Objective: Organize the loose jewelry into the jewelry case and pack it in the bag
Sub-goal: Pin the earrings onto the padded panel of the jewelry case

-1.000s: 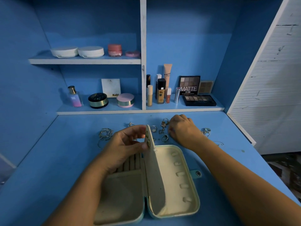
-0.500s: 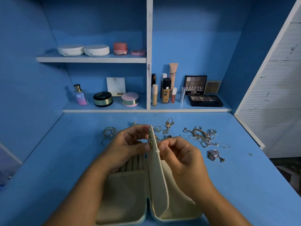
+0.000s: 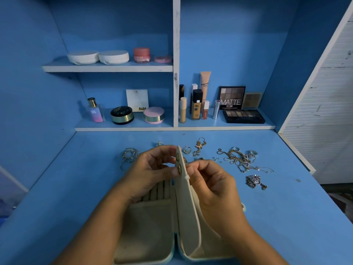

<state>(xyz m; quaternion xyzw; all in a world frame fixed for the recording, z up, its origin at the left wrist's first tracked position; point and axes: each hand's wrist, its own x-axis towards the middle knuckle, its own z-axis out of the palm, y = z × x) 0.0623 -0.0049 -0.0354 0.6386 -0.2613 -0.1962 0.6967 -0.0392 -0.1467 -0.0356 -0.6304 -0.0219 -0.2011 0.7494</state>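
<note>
An open cream jewelry case (image 3: 149, 226) lies on the blue desk at the front centre. Its middle flap (image 3: 188, 203) stands upright with two small earrings (image 3: 178, 163) pinned near its top. My left hand (image 3: 150, 173) pinches the flap's upper edge from the left. My right hand (image 3: 210, 184) is at the flap's right side, fingertips pinching something small that I cannot make out. Loose jewelry lies behind: silver bangles (image 3: 129, 157), a ring (image 3: 186, 150), a gold chain (image 3: 199, 146), a tangle of chains and rings (image 3: 238, 157), a sparkly pendant (image 3: 255, 181).
Two shelves (image 3: 172, 128) at the back hold cosmetics: compacts, jars, a perfume bottle, foundation tubes, eyeshadow palettes. A white slatted panel (image 3: 328, 111) stands at the right. No bag is in view.
My right hand came back from the loose jewelry pile to the flap's right side and pinches at its top. The left hand kept holding the flap.
</note>
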